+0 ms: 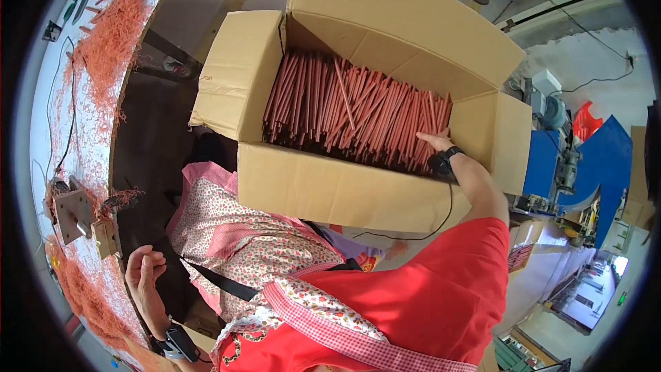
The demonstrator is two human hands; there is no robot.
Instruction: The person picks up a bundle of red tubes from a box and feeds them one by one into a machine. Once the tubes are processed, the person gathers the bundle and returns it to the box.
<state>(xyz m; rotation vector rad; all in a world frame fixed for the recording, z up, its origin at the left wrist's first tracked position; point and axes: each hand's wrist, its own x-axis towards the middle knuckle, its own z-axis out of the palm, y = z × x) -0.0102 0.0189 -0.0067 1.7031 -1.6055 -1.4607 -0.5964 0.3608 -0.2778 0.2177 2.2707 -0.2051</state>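
A large open cardboard box [330,182] is full of thin reddish-brown rods [344,107], most of them lined up side by side, a few lying crosswise on top. My right hand [437,142] reaches into the box and rests at the right end of the rods. Its visible fingers are stretched out, and part of the hand is hidden. My left hand [146,269] hangs at the lower left beside the table edge, fingers curled in, with nothing visible in them. Near it, a small metal fixture with an upright plate [73,215] is mounted on the table.
The white worktable [51,124] on the left carries heaps of reddish shavings [113,31] and a dark cable. Blue machinery [578,172] and a red bag [586,122] are at the right. A black cord runs from my right wrist over the box front.
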